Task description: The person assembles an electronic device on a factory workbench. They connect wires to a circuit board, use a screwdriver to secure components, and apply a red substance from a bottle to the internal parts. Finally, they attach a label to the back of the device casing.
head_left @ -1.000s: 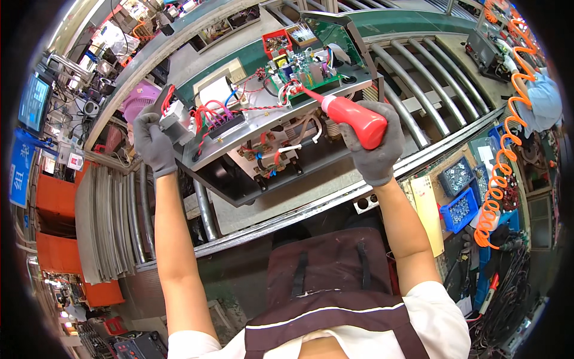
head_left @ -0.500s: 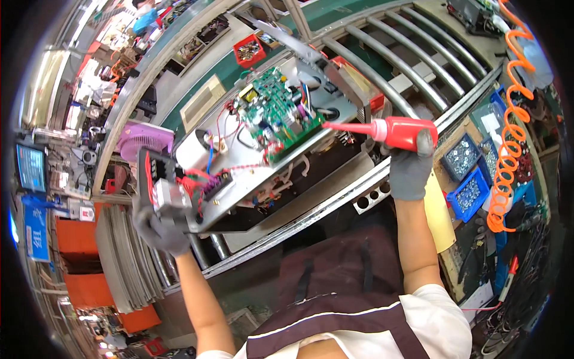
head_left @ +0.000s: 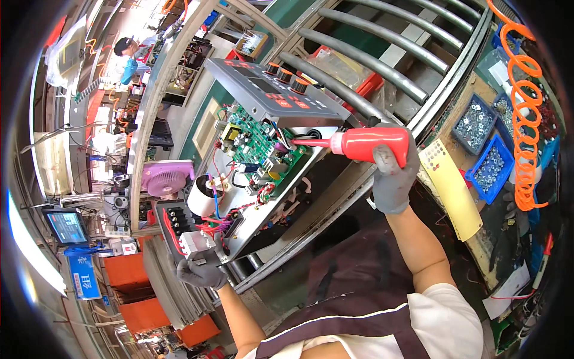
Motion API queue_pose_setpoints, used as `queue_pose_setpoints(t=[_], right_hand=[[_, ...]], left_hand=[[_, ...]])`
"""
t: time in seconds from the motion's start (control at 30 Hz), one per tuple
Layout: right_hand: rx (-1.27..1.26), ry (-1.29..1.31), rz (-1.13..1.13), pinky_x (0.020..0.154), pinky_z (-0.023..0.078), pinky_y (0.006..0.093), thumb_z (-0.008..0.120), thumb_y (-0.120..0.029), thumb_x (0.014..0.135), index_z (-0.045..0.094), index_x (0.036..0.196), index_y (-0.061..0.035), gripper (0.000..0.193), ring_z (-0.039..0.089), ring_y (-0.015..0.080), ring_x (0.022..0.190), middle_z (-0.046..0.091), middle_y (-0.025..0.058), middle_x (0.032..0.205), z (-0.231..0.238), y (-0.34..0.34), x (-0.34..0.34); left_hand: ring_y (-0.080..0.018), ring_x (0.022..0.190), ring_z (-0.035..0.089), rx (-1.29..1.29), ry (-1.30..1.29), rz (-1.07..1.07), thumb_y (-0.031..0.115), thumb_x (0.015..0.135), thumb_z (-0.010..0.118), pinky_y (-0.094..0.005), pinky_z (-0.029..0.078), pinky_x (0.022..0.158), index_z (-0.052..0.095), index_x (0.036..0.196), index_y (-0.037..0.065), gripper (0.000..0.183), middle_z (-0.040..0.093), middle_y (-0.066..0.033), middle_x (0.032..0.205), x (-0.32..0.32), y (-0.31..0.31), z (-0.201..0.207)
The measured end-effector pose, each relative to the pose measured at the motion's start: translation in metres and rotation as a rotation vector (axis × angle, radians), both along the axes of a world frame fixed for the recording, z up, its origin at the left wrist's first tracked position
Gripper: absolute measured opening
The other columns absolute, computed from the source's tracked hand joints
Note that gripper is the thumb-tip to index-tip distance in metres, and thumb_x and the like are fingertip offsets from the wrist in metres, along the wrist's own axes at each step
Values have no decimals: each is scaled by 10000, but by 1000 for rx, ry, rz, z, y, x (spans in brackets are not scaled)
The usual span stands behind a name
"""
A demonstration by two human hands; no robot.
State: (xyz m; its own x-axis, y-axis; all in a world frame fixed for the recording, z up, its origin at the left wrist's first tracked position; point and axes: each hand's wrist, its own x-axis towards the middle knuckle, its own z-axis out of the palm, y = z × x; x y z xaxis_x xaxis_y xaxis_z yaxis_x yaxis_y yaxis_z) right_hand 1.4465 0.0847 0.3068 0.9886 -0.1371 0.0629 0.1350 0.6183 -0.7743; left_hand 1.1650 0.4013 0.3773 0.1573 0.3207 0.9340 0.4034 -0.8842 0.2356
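- Bottle [head_left: 371, 145], red with a pink collar, lies sideways at centre right, its thin nozzle [head_left: 317, 143] pointing left.
- The right hand [head_left: 393, 176], in a grey glove, is closed around the bottle from below, thumb along its near side.
- The nozzle's tip is at the right edge of a green board [head_left: 257, 146], beside a bundle of wires; whether it touches is unclear.
- The board is mounted in a metal unit [head_left: 254, 222], which sits tilted across the view, with a grey panel [head_left: 263, 90] bearing black-and-orange knobs [head_left: 284, 75] at its far end.
- The left hand [head_left: 202, 274], also gloved, is at the unit's near left corner, fingers curled just below a pale block [head_left: 196, 244]; you cannot tell whether it grips anything.
- Red wires and a white cylinder [head_left: 202, 198] stand between the block and the board.
- Metal rollers [head_left: 382, 78] stretch away beyond the unit.
- To the right are a yellow sheet [head_left: 451, 188], a blue tray [head_left: 507, 157] of small metal parts and an orange coiled hose [head_left: 526, 140].
- A purple fan [head_left: 164, 181] stands at left.
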Motion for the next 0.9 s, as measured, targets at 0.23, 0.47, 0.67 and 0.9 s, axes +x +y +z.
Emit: queue_pose_setpoints(t=[0.23, 0.47, 0.67, 0.9], right_hand=[[-47, -26, 123, 764, 463, 264, 717, -141, 755, 565, 982, 3, 309, 558, 125, 836, 600, 68, 932, 4, -15, 8], [-126, -91, -20, 794, 456, 274, 735, -142, 740, 564, 982, -5, 327, 563, 134, 846, 601, 65, 938, -2, 3, 7], [-291, -129, 14, 792, 456, 275, 724, -150, 753, 565, 988, -13, 315, 573, 147, 832, 612, 69, 910, -5, 2, 9], [-57, -36, 77, 684, 512, 332, 609, -277, 832, 544, 1021, 3, 344, 616, 220, 826, 615, 122, 929, -6, -15, 3]], left_hand=[[-179, 765, 477, -173, -120, -108, -40, 799, 410, -304, 425, 705, 458, 924, 9, 143, 453, -92, 903, 10, -17, -1], [-190, 831, 459, -208, -141, -116, 0, 796, 418, -341, 412, 790, 460, 927, 12, 138, 448, -89, 902, 12, -18, 0], [-190, 818, 464, -189, -121, -68, -8, 811, 405, -325, 422, 776, 453, 932, 11, 132, 441, -89, 906, 10, -16, -1], [-179, 725, 462, -105, -61, -7, 1, 803, 423, -292, 449, 643, 453, 911, 0, 113, 428, -96, 886, 2, -12, -2]])
